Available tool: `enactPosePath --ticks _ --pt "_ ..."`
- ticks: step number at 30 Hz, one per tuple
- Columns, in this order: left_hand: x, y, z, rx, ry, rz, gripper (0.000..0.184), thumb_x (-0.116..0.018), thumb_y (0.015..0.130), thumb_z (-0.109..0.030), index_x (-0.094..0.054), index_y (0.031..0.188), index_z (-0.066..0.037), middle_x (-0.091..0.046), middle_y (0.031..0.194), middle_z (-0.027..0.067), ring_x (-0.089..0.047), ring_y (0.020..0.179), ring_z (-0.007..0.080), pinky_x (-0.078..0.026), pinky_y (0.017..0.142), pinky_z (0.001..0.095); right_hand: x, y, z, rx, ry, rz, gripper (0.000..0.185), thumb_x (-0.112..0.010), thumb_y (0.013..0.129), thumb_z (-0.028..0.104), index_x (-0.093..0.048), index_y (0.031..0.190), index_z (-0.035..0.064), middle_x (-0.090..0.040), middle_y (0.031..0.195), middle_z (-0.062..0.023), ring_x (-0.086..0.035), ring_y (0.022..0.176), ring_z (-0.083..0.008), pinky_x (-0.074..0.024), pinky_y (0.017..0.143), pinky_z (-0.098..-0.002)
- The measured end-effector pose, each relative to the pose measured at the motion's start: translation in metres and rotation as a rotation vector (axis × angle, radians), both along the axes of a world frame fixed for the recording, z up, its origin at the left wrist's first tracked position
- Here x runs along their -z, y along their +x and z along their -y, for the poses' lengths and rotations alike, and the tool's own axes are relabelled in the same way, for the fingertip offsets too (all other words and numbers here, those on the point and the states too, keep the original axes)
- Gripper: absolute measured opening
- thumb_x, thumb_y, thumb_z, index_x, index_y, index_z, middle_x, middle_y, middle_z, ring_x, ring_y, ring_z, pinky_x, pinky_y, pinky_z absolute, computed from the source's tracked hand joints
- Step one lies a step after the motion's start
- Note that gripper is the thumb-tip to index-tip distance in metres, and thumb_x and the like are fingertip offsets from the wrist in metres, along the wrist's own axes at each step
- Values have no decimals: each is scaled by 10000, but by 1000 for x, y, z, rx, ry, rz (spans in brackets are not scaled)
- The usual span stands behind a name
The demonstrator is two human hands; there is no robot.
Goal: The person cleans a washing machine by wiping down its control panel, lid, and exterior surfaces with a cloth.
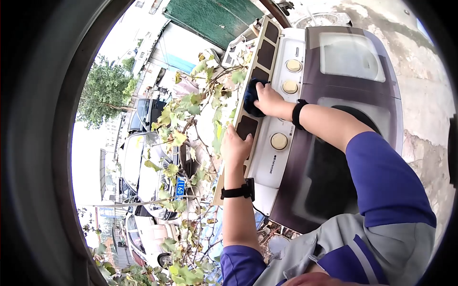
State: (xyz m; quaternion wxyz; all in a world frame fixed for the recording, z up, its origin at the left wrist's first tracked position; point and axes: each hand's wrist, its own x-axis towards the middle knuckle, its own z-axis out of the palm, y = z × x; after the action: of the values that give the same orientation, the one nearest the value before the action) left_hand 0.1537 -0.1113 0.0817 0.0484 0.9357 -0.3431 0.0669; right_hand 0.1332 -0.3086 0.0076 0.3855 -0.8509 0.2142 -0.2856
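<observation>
My right hand (270,100) is closed on a dark blue fuzzy cloth (253,97), pressed against a long cream-framed panel (263,33) with dark brown sections. The panel stands along the back edge of a washing machine (298,157). My left hand (236,145) grips the outer edge of the panel lower down, with the thumb toward its brown face and the other fingers partly hidden at the edge. Beside the panel, the machine's white control strip carries several cream knobs (279,141). Both wrists wear black bands.
The machine's purple-brown top has a clear lid (352,56) and a dark round-edged lid (329,176). Vine leaves (179,138) grow close to the panel's outer side. Parked cars (143,157) and a green sheet wall (210,19) stand beyond. Concrete ground (424,95) lies on the right.
</observation>
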Motion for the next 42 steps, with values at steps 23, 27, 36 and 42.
enactPosePath --ticks 23,27,36,42 --pt "-1 10 -4 73 57 -18 782 -738 796 -379 -397 1355 47 -574 1256 270 -554 1193 410 -467 999 442 -30 28 148 177 50 -56 479 -599 779 185 -551 1177 -78 -643 1087 -330 -649 1039 -436 -542 892 -433" --pt "3 14 -9 125 22 1 820 -737 795 -394 -381 1373 67 -547 1289 284 -535 1222 417 -458 1020 435 -10 65 184 281 167 59 726 -670 750 264 -438 1354 -65 -529 1299 -343 -565 1199 -419 -475 1013 -433" --pt "1 18 -8 62 37 -43 872 -721 792 -452 -368 1397 67 -539 1330 278 -540 1242 395 -464 1020 429 -19 45 132 35 -198 -244 326 -584 852 64 -602 1174 17 -552 1244 -245 -599 1127 -413 -511 956 -465" --pt "-9 4 -3 24 52 -117 856 -721 796 -427 -372 1394 75 -572 1271 264 -552 1210 401 -465 1013 427 -9 37 100 68 -421 -267 330 -639 835 20 -590 1159 -17 -527 1219 -244 -603 1105 -414 -553 895 -475"
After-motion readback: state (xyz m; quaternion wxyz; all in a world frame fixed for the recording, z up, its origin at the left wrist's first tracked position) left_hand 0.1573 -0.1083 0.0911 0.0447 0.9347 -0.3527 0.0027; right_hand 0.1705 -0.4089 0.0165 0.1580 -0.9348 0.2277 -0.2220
